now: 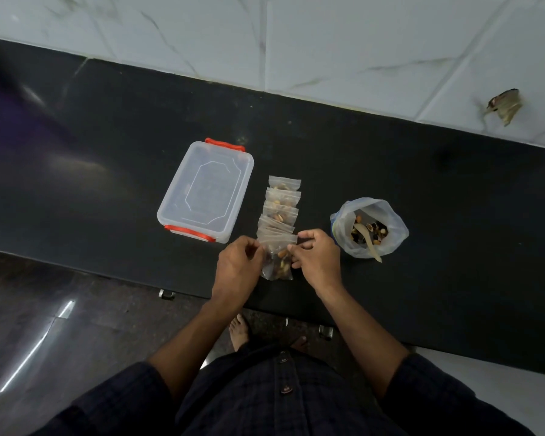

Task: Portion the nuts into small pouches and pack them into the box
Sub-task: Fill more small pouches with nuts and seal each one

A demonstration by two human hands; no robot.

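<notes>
A small clear zip pouch [277,262] with mixed nuts in its lower half is held upright near the counter's front edge. My left hand [238,269] pinches its left top corner and my right hand [317,261] pinches the right side of its top strip. Behind it, several filled pouches [282,202] lie in an overlapping row. To the left stands a clear plastic box [206,190] with orange latches, its lid on. At the right, an open plastic bag of nuts [370,228] holds a wooden spoon [368,243].
The black counter [422,196] runs diagonally, with white marble wall tiles behind it. A crumpled scrap [504,105] clings to the wall at the far right. Below the counter's front edge are the floor, a bare foot and my dark checked shirt.
</notes>
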